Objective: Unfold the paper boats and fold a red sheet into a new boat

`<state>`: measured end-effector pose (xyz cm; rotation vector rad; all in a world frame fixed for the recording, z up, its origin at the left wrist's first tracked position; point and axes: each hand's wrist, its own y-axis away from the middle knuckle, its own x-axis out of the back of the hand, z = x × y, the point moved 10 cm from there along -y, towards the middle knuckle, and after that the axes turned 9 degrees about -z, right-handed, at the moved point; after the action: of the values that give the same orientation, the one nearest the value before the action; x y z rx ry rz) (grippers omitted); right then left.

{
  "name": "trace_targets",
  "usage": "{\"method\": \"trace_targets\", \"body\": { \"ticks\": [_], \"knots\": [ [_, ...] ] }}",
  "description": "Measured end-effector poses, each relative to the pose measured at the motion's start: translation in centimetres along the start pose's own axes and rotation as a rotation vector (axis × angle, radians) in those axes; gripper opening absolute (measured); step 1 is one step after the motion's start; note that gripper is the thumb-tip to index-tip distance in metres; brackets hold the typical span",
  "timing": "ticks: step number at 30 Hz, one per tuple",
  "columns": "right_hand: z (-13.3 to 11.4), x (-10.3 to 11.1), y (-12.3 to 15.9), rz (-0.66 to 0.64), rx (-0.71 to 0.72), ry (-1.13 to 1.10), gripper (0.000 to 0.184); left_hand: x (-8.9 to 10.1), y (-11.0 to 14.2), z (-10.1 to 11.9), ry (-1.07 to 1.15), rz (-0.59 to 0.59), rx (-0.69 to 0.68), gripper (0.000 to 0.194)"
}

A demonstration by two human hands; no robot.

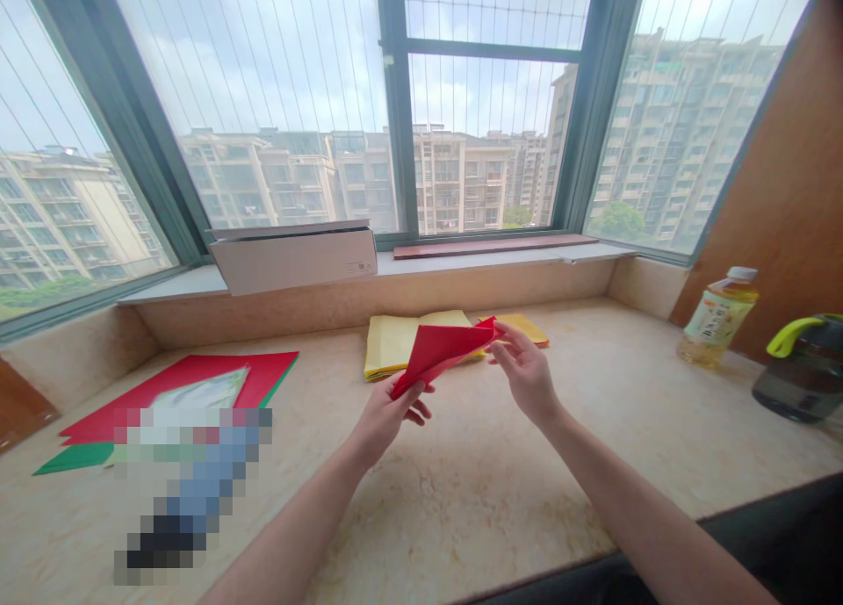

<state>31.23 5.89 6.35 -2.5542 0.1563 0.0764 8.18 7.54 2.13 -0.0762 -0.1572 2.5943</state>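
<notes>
A folded red paper (440,352) hangs in the air over the marble counter (461,482), held at both ends. My left hand (385,416) pinches its lower left corner. My right hand (523,370) pinches its upper right tip with thumb and fingers. Just behind the red paper, a stack of yellow paper sheets (395,343) lies flat on the counter.
Red and green paper sheets (198,381) with a clear packet on top lie at the left. A white box (296,258) rests on the windowsill. At the right stand a tea bottle (717,317) and a dark jug with a green handle (800,368).
</notes>
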Motion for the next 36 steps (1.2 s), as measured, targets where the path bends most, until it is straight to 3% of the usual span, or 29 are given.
{"method": "trace_targets", "body": {
  "ticks": [6, 11, 16, 29, 36],
  "knots": [
    [-0.1, 0.5, -0.1, 0.024, -0.026, -0.074, 0.054, 0.3, -0.2, -0.2, -0.037, 0.0, -0.002, 0.041],
    [1.2, 0.2, 0.0, -0.001, -0.176, -0.171, 0.045, 0.6, -0.4, -0.4, -0.092, 0.009, 0.0, 0.041],
    [2.0, -0.4, 0.3, -0.05, -0.268, -0.163, 0.035, 1.2, 0.0, -0.1, -0.146, 0.097, 0.018, 0.037],
    [1.7, -0.6, 0.0, -0.107, -0.173, -0.077, 0.034, 1.6, 0.5, 0.8, -0.144, 0.151, 0.017, 0.034],
    [1.6, 0.3, -0.1, -0.029, -0.129, -0.059, 0.033, 1.2, 0.2, 0.7, -0.14, 0.104, -0.009, 0.036]
  ]
}}
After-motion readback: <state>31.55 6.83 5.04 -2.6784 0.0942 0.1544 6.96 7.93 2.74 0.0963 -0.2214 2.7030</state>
